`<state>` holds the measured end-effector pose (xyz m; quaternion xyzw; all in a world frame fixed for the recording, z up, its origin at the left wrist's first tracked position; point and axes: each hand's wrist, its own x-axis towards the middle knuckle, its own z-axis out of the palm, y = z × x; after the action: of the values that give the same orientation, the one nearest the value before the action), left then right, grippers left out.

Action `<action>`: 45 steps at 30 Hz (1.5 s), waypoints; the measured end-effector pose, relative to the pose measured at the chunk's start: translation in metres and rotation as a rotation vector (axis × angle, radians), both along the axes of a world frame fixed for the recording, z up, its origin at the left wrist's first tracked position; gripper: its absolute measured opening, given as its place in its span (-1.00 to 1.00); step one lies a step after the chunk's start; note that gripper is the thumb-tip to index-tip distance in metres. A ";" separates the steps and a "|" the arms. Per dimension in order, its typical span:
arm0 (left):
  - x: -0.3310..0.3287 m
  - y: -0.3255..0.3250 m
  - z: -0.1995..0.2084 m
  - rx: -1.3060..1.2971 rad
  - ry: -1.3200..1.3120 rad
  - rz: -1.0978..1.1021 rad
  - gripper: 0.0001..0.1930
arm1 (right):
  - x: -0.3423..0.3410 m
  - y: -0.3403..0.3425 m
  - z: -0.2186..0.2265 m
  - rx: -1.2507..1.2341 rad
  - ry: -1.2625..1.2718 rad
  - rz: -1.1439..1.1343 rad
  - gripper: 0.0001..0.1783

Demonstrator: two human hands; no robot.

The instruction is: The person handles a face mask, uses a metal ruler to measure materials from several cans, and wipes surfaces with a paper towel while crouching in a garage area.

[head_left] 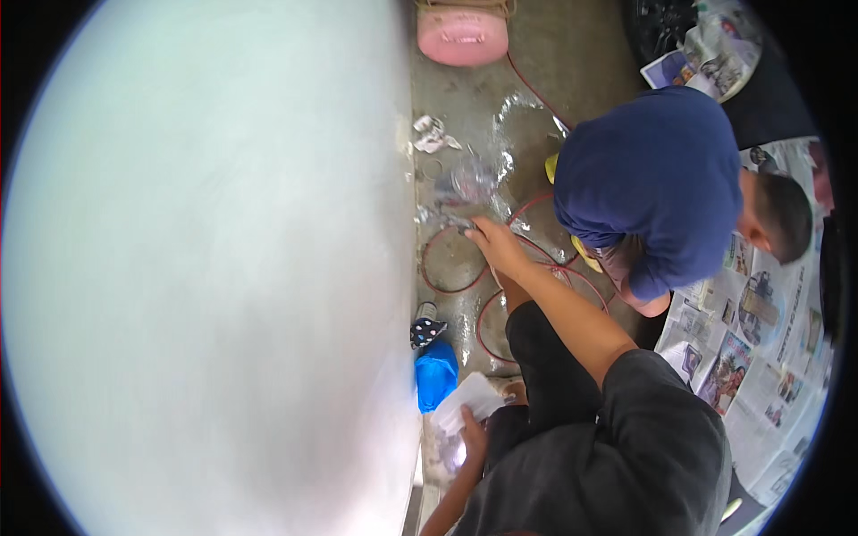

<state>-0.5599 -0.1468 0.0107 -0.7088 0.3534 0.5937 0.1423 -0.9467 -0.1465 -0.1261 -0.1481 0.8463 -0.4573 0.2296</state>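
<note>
On the right side, my bare right arm reaches toward a large white panel (223,223) that fills the left of the view. My right hand (490,243) is closed around a blurred grey tool (444,214) that looks like a spray gun; its exact shape is smeared. Beside it a clear plastic shape (469,179) shows, but whether it joins the tool I cannot tell. Lower down, my left hand (474,435) grips a white flat sheet (469,404) near the panel's edge. A red hose (447,288) lies in loops below my right arm.
A person in a blue shirt (652,170) bends over close to my right, facing a surface covered with newspaper (742,357). Near the panel's foot lie a blue item (436,375), a dotted dark cloth (427,330) and a crumpled rag (433,134). A pink seat (462,37) stands beyond.
</note>
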 end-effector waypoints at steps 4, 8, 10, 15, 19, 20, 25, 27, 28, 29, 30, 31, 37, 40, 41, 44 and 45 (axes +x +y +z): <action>0.122 0.030 0.037 -0.270 0.149 0.263 -0.32 | 0.106 0.044 0.066 -0.050 0.240 0.174 -0.64; 0.246 0.045 0.062 -0.356 0.168 0.136 -0.37 | 0.195 0.079 0.143 -0.017 0.275 0.423 -0.63; 0.295 0.059 0.064 -0.436 0.281 0.337 -0.39 | 0.229 0.090 0.159 0.002 0.320 0.553 -0.66; 0.384 0.099 0.105 -0.421 0.090 0.383 -0.42 | 0.339 0.104 0.153 0.138 0.296 0.942 -0.69; 0.435 0.144 0.100 -0.386 0.003 0.458 -0.37 | 0.425 0.115 0.111 0.244 0.223 1.228 -0.68; 0.440 0.156 0.098 -0.391 0.007 0.486 -0.36 | 0.443 0.122 0.101 0.283 0.240 1.320 -0.68; 0.451 0.219 0.094 -0.361 -0.127 0.650 -0.31 | 0.526 0.149 0.035 0.349 0.303 1.673 -0.75; 0.433 0.208 0.087 -0.299 -0.158 0.516 -0.23 | 0.528 0.141 0.008 0.339 0.389 1.703 -0.78; 0.436 0.211 0.089 -0.210 -0.226 0.406 -0.19 | 0.540 0.150 0.003 0.326 0.381 1.706 -0.79; 0.442 0.215 0.089 -0.121 -0.290 0.291 -0.15 | 0.553 0.160 -0.002 0.314 0.372 1.706 -0.80; 0.449 0.223 0.089 -0.138 -0.291 0.285 -0.12 | 0.568 0.172 -0.005 0.357 0.343 1.725 -0.81; 0.450 0.228 0.086 -0.170 -0.278 0.288 -0.09 | 0.579 0.172 -0.003 0.395 0.338 1.744 -0.81; 0.474 0.174 0.058 -0.074 -0.259 0.205 -0.19 | 0.626 0.145 -0.030 0.608 0.275 1.704 -0.78; 0.502 0.145 0.022 -0.125 -0.153 0.111 -0.16 | 0.655 0.130 -0.078 0.650 0.254 1.639 -0.77; 0.511 0.133 0.009 -0.111 -0.158 0.056 -0.15 | 0.665 0.125 -0.095 0.673 0.241 1.627 -0.77; 0.523 0.096 -0.024 -0.144 -0.119 -0.069 -0.18 | 0.691 0.102 -0.147 0.717 0.202 1.574 -0.74; 0.521 0.084 -0.034 -0.170 -0.095 -0.099 -0.20 | 0.699 0.095 -0.163 0.740 0.178 1.569 -0.73</action>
<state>-0.0385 -0.0628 -0.0231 -0.7272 0.4298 0.5197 0.1275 -0.2478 -0.0513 -0.2895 -0.6395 0.6089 0.1507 0.4445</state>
